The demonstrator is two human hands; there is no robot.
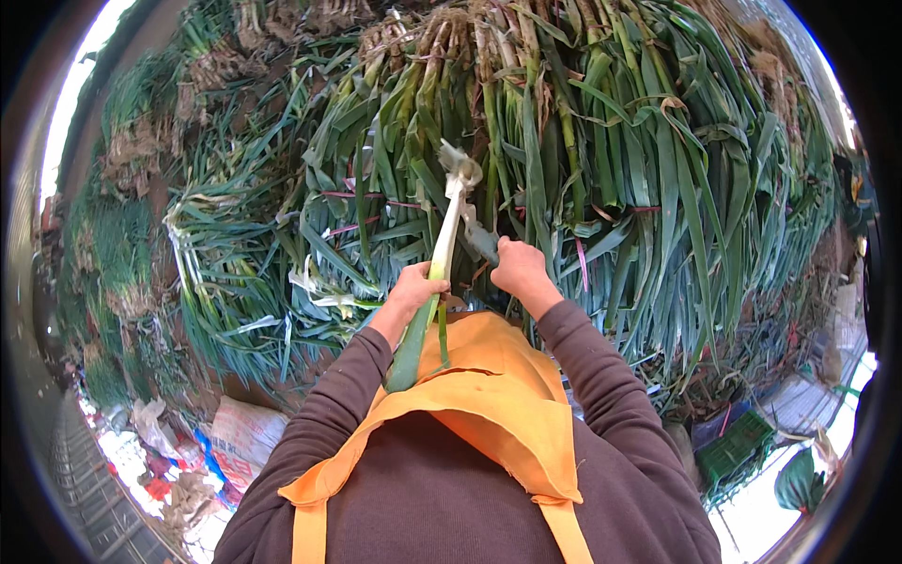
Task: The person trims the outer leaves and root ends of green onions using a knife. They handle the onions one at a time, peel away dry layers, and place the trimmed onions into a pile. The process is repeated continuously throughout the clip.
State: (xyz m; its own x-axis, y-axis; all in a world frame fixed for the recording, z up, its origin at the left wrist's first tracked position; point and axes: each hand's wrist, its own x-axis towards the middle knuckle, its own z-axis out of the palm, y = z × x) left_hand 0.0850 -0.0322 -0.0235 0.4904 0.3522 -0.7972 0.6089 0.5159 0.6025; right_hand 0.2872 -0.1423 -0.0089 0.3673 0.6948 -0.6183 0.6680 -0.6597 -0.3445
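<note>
My left hand (416, 290) grips a leek (445, 243) around the lower part of its pale shaft. Its whitish root end (463, 171) points away from me, and its green leaf lies back over my orange apron (486, 359). To the right of the shaft, my right hand (523, 271) is closed on a blurred, grey-green strip of outer leaf (482, 240). That strip runs up towards the root end; whether it is still joined there is unclear. Right under both hands spreads a thick heap of leeks (634, 162), roots outward at the far side.
Pale-stemmed loose stalks (194, 247) lie to the left, with bundles of thinner green onions (127, 240) beyond. A printed woven sack (246, 437) is at lower left. A green plastic crate (736, 448) and a tied green bag (798, 483) stand at lower right. Pink ties (581, 264) show among the leaves.
</note>
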